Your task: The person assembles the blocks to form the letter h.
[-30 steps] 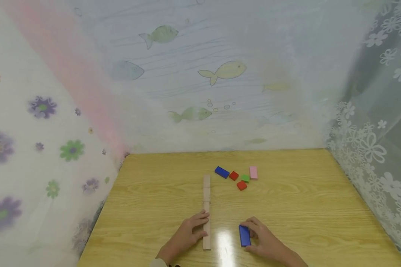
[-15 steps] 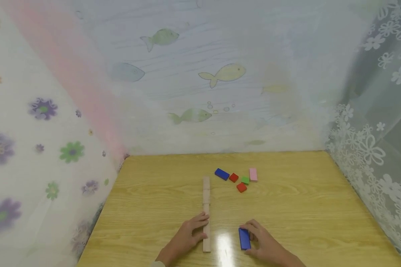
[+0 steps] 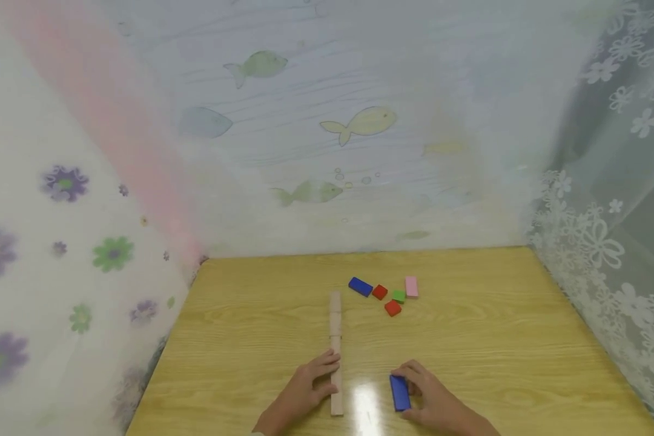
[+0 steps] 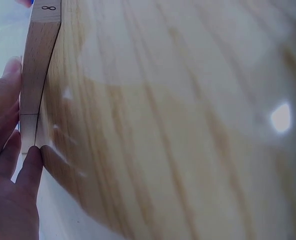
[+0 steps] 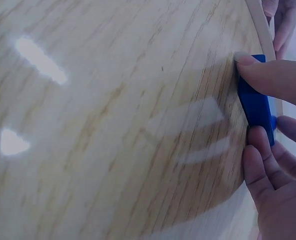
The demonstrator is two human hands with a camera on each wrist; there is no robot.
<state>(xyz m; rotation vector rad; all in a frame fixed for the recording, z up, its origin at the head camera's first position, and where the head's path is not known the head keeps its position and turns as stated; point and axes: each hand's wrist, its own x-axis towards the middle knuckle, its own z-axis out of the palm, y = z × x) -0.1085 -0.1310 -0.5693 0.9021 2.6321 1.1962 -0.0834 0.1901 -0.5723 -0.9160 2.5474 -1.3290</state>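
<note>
A row of plain wooden blocks (image 3: 335,321) forms a straight strip pointing away from me. My left hand (image 3: 300,390) rests along its left side, with fingertips and thumb touching the near part. The left wrist view shows a figure 8 on the end of a wooden block (image 4: 40,52) beside the left hand's fingers (image 4: 30,172). To the right of the strip, my right hand (image 3: 433,396) holds a blue rectangular block (image 3: 399,393) by its two ends, between thumb and fingers. In the right wrist view the blue block (image 5: 255,105) is at the table surface.
Farther back on the wooden table (image 3: 479,327) lie another blue block (image 3: 360,286), two small red blocks (image 3: 379,292), a green block (image 3: 398,296) and a pink block (image 3: 411,287). Fabric walls stand at the back and on both sides.
The whole head view has shifted slightly. Both hands, the wooden strip and the held blue block keep almost the same places relative to each other.
</note>
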